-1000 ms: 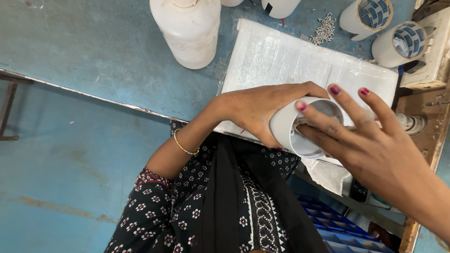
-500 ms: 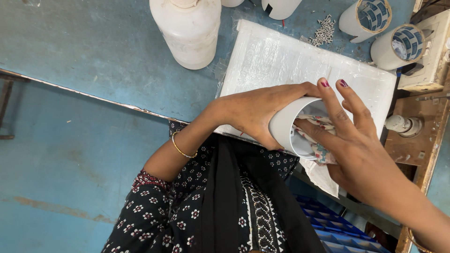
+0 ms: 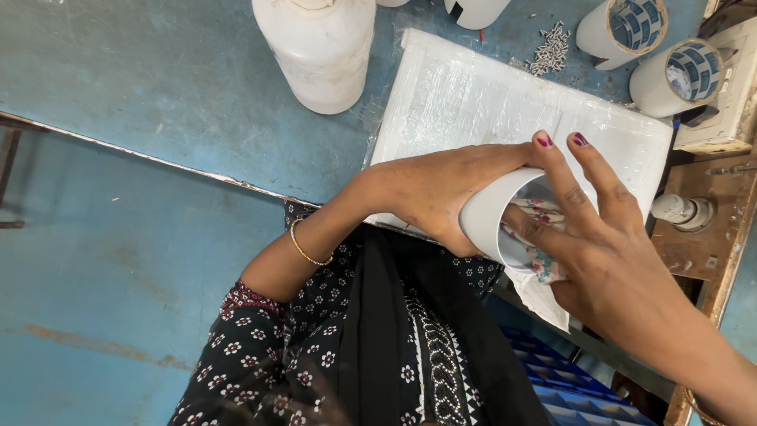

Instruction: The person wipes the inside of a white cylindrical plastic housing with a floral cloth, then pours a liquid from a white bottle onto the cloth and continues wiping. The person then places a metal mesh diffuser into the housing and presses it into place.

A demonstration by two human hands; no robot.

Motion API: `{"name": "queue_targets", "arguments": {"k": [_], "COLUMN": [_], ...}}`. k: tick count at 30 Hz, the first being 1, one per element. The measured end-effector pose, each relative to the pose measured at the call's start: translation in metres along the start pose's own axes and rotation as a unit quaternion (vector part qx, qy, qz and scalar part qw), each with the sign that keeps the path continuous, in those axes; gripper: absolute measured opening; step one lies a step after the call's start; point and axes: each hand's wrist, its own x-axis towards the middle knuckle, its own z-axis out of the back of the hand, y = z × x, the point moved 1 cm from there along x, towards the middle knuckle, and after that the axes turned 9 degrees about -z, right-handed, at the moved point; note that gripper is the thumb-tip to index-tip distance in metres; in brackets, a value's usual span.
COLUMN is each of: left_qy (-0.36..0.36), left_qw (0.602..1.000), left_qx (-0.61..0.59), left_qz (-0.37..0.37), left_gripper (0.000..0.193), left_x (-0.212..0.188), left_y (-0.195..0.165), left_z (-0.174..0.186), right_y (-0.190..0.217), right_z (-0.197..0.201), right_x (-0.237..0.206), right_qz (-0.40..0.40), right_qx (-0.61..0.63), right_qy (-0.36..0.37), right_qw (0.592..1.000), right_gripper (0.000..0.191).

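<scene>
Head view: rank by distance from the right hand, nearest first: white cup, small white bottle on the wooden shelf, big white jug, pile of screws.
1. white cup, under the right hand, fingers at its mouth.
2. small white bottle, just right of the hand.
3. pile of screws, far top.
4. big white jug, top left.

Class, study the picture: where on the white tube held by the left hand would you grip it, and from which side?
Grip the white tube around its curved outer wall, from the far side, as the left hand does. Its open mouth faces the person, and the right hand pushes a cloth inside, so the mouth must stay free.
</scene>
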Motion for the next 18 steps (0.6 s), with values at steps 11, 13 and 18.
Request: {"name": "queue_targets", "arguments": {"k": [11, 13, 18], "left_qy": [0.013, 0.014, 0.009], "left_qw": [1.000, 1.000, 0.999], "left_qx": [0.027, 0.012, 0.031], "left_qz": [-0.003, 0.009, -0.031], "left_gripper": [0.114, 0.115, 0.111], "left_x": [-0.003, -0.004, -0.008], "left_y": [-0.002, -0.005, -0.009], "left_z": [0.001, 0.001, 0.003], "right_y": [-0.005, -0.008, -0.012], "right_z": [-0.001, -0.001, -0.004], "right_x": [-0.009, -0.010, -0.011], "right_qz": [0.110, 0.119, 0.092], "right_qx": [-0.243, -0.224, -0.107], "right_qy": [-0.014, -0.006, -0.015], "right_qw": [0.964, 0.967, 0.990], "right_gripper": [0.070, 0.070, 0.068]}}
